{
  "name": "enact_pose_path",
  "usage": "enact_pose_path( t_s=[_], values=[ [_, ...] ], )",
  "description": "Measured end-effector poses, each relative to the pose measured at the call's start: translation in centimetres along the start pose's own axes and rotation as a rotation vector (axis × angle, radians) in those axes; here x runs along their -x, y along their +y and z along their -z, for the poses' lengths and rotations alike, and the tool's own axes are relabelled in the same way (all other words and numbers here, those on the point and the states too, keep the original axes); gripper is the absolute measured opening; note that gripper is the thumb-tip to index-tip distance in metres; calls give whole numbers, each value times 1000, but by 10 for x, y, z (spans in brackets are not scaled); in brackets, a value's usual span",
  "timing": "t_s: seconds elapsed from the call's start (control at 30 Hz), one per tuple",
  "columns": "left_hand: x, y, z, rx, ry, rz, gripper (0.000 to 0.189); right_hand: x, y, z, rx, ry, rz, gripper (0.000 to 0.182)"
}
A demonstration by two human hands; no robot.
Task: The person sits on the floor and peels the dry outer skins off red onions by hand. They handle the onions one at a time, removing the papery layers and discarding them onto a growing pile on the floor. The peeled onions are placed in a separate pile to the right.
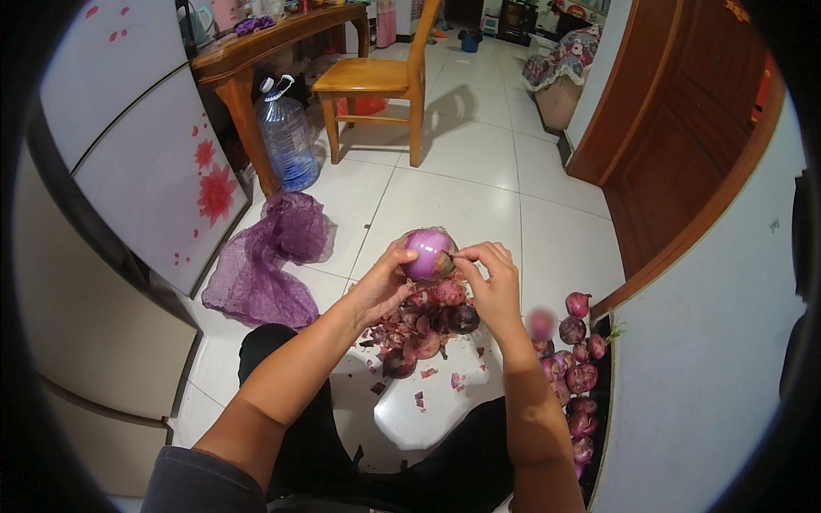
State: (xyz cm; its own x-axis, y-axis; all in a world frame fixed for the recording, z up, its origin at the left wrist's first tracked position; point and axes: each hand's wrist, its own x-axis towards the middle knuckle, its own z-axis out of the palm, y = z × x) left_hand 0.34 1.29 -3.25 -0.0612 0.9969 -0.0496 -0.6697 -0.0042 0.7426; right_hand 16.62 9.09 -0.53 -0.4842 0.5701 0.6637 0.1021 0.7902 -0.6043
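My left hand (383, 285) cups a large red onion (426, 247) from the left, its thumb on the glossy purple side. At the onion's right, thumb and forefinger of my right hand (495, 282) pinch at the brown, dry skin around one end. Most of the visible bulb is smooth and bare of dry skin. Beneath both hands lies a heap of loose onion skins (420, 320), some dark and some reddish. Smaller scraps are scattered on a white, angular-edged surface (417, 407) between my knees.
Several unpeeled red onions (582, 378) line the wall at right. A purple mesh bag (256, 276) lies on the tiled floor at left. Beyond stand a large water bottle (287, 141), a wooden chair (362, 75) and a wooden table (282, 32). A flowered white cabinet (154, 179) borders the left.
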Motion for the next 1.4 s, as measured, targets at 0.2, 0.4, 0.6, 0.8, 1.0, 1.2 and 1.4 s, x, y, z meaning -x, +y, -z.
enact_pose_path(
  t_s=[0.2,0.4,0.6,0.8,1.0,1.2,1.4],
  values=[
    [-2,-2,0,81,-33,56,62,2,2,1,-175,-69,-58,8],
    [-9,11,12,160,-24,-14,64,3,-1,2,-304,-129,-72,10],
    [-4,11,-1,71,-11,-69,62,6,7,5,98,-54,-10,12],
    [-6,-2,0,34,79,-111,61,8,6,-6,48,-29,-110,23],
    [-3,1,-2,311,-64,61,73,7,2,-16,-84,-25,-113,58],
    [1,4,-1,230,-184,240,78,12,-2,-24,-57,-140,-211,82],
    [5,6,-14,-471,191,-127,53,11,-3,-21,-468,-176,-433,77]
  ],
)
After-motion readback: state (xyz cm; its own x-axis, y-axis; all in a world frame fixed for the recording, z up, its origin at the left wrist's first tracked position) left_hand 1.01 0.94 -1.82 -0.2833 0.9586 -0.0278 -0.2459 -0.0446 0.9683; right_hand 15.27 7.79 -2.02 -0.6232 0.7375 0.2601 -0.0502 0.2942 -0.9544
